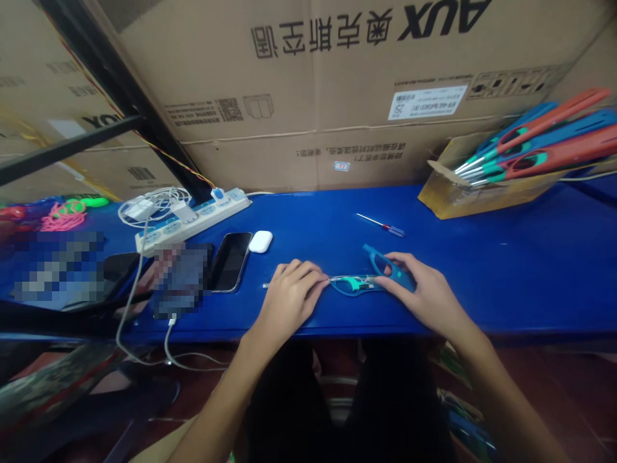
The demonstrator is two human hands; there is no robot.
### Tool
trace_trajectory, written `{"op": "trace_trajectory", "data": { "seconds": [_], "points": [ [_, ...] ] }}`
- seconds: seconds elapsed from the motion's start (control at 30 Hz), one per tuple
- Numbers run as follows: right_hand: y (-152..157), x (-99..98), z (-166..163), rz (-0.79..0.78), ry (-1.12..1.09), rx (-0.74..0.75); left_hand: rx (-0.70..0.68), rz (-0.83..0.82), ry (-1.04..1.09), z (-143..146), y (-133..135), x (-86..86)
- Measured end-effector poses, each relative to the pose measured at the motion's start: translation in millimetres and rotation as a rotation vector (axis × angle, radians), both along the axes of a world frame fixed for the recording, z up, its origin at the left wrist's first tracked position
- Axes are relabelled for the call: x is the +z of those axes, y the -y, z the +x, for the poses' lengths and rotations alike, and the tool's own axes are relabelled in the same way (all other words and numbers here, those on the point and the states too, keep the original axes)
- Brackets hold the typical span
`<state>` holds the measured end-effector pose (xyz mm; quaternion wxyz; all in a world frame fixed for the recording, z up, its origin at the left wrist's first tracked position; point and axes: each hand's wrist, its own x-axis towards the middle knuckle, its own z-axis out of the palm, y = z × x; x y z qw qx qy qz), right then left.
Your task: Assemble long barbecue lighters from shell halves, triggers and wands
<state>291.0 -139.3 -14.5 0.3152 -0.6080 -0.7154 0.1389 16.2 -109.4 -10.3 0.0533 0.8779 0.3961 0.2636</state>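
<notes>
A stick lighter lies opened up on the blue tabletop. Its lower blue shell half (343, 291) holds a teal trigger (355, 283) and thin inner parts whose details are too small to tell. My left hand (292, 296) is closed over the lighter's metal tube (265, 285), fingertips pinched at the front of the shell; most of the tube is hidden under the hand. Between the thumb and fingers of my right hand (427, 289) is the other blue shell half (377, 260), tilted up above the lower half's rear end.
Behind my right hand lies a screwdriver (380, 225). An open carton (448, 200) of blue and red stick lighters stands back right. At left are a phone (232, 260), a white earbud case (261, 242), a power strip (193, 222) and cables. A large cardboard box (289, 128) rises behind.
</notes>
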Motion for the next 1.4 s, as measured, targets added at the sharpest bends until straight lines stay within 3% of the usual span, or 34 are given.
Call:
{"op": "trace_trajectory", "data": {
  "seconds": [0.23,0.37,0.5,0.6,0.73,0.83,0.97,1.17,1.4],
  "points": [
    [-3,-6.2,2,0.089,0.106,0.035,0.048,-0.298,0.010,2,-10,11.2],
    [-1,-5.8,3,0.140,0.119,0.053,0.071,-0.375,0.013,2,-13,13.6],
    [4,-2.5,2,0.308,0.111,0.070,0.045,-0.322,0.048,1,-9,8.7],
    [7,0.7,-1,0.380,0.108,0.185,0.014,-0.263,0.050,0,-7,5.7],
    [8,5.0,-9,0.258,0.182,0.404,-0.055,-0.193,-0.007,-1,-4,6.7],
    [8,6.6,-13,0.175,0.233,0.462,-0.112,-0.106,-0.133,-2,-4,9.3],
    [7,6.4,-13,0.148,0.240,0.450,-0.132,-0.060,-0.217,-2,-6,11.5],
    [7,6.3,-11,0.099,0.205,0.435,-0.117,-0.149,-0.201,1,-7,16.3],
    [-11,25.6,7,0.143,0.112,0.252,-0.120,-0.151,-0.138,1,-8,10.4]
  ]
}}
